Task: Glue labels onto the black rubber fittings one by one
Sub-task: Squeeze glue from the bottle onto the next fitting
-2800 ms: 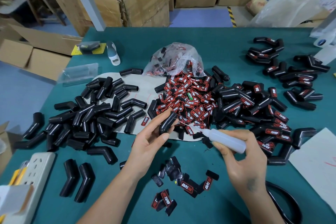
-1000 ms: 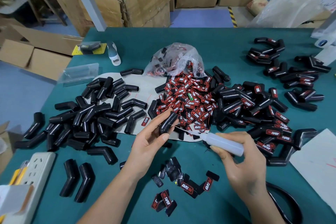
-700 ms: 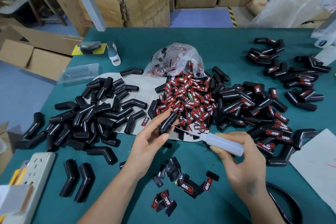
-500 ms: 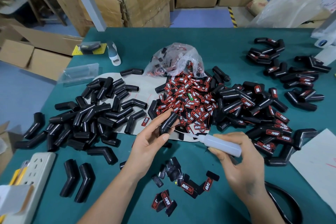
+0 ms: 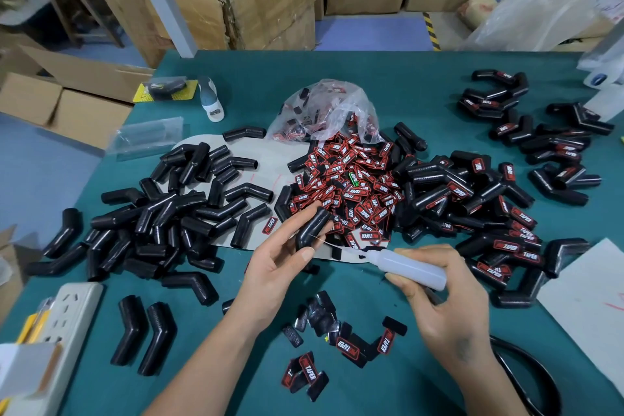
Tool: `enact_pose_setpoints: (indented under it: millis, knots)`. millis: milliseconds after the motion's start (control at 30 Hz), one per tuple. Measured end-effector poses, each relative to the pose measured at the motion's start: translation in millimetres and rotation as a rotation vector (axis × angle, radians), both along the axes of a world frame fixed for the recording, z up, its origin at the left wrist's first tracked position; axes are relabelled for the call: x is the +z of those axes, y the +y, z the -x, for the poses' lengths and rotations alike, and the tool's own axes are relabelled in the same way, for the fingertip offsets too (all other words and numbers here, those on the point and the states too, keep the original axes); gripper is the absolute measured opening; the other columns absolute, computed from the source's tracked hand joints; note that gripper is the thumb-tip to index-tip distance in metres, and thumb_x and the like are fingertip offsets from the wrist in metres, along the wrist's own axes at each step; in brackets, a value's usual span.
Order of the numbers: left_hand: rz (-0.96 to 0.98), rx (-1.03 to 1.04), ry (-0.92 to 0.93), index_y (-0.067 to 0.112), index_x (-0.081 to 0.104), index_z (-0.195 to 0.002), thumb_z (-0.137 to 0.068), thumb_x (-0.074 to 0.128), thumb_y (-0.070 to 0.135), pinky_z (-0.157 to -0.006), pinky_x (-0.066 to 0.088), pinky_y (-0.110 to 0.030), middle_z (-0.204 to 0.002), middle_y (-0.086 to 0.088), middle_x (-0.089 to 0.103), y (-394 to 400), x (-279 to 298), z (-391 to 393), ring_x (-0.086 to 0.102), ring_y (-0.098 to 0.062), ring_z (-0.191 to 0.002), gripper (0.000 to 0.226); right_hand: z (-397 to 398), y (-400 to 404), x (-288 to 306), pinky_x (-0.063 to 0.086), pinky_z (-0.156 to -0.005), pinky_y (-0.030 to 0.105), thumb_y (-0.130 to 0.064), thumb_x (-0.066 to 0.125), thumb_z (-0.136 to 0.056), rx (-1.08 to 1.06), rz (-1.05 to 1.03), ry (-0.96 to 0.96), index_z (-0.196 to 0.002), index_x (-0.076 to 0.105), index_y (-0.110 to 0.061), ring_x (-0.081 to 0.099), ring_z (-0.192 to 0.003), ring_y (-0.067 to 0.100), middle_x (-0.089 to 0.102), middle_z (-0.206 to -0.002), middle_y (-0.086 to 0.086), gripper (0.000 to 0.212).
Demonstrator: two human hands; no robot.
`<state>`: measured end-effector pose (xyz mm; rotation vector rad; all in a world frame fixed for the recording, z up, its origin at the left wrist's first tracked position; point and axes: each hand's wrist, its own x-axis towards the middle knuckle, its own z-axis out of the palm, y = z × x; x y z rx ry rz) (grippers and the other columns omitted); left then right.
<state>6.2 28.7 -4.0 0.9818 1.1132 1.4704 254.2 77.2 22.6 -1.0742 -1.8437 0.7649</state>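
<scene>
My left hand (image 5: 280,257) holds one bent black rubber fitting (image 5: 312,226) between thumb and fingers, just above the table. My right hand (image 5: 445,297) grips a translucent glue bottle (image 5: 407,267). Its thin needle tip reaches left and touches the side of the held fitting. Behind my hands lies a heap of red-and-black labels (image 5: 351,186). A few loose labels (image 5: 347,344) lie near the front edge, some face down. Unlabelled fittings (image 5: 175,209) are piled on the left. Labelled fittings (image 5: 479,209) are piled on the right.
A clear plastic bag (image 5: 324,111) holds more labels behind the heap. A white power strip (image 5: 67,317) sits at the front left, white paper (image 5: 587,294) at the right, and a black cable (image 5: 530,368) loops at the front right. Cardboard boxes (image 5: 270,7) stand beyond the green table (image 5: 388,78).
My right hand has shifted the glue bottle left and slightly up, bringing the needle tip onto the fitting. My left hand has kept the fitting in the same place.
</scene>
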Motion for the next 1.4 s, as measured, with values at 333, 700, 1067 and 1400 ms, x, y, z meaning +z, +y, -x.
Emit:
enact_pose_setpoints:
  millis: [333, 700, 1067, 1400]
  knots:
    - [0.005, 0.018, -0.063, 0.006, 0.048, -0.155, -0.102, 0.067, 0.014, -0.120, 0.041, -0.043, -0.162, -0.013, 0.046, 0.4, 5.5, -1.2, 0.048, -0.041, -0.146, 0.057, -0.4, 0.5, 2.0, 0.051, -0.082, 0.021, -0.043, 0.069, -0.089, -0.009, 0.001, 0.011, -0.116, 0.058, -0.058, 0.067, -0.101, 0.003, 0.067, -0.110, -0.026, 0.033]
    - [0.015, 0.027, -0.069, 0.005, 0.047, -0.156, -0.101, 0.071, 0.020, -0.121, 0.039, -0.046, -0.164, -0.015, 0.042, -0.2, 5.3, -2.5, 0.046, -0.041, -0.147, 0.062, 0.2, 0.8, 4.7, 0.043, -0.085, 0.008, -0.040, 0.069, -0.088, -0.034, -0.001, 0.018, -0.115, 0.058, -0.058, 0.065, -0.102, -0.001, 0.066, -0.111, -0.028, 0.034]
    - [0.018, 0.021, -0.022, 0.010, 0.047, -0.156, -0.102, 0.070, 0.019, -0.122, 0.037, -0.048, -0.164, -0.015, 0.043, -0.1, 3.5, -0.4, 0.045, -0.041, -0.148, 0.059, 0.4, 0.0, 5.9, 0.044, -0.085, 0.009, -0.041, 0.068, -0.089, -0.017, -0.016, -0.003, -0.116, 0.056, -0.059, 0.064, -0.101, -0.002, 0.065, -0.112, -0.028, 0.034]
    - [-0.005, 0.032, -0.013, 0.006, 0.047, -0.156, -0.102, 0.070, 0.020, -0.121, 0.039, -0.048, -0.165, -0.014, 0.041, 0.3, 2.9, -0.9, 0.045, -0.042, -0.148, 0.061, -0.3, 0.0, 6.9, 0.043, -0.084, 0.008, -0.041, 0.068, -0.089, -0.019, -0.020, -0.008, -0.115, 0.056, -0.059, 0.063, -0.099, -0.003, 0.065, -0.110, -0.027, 0.033]
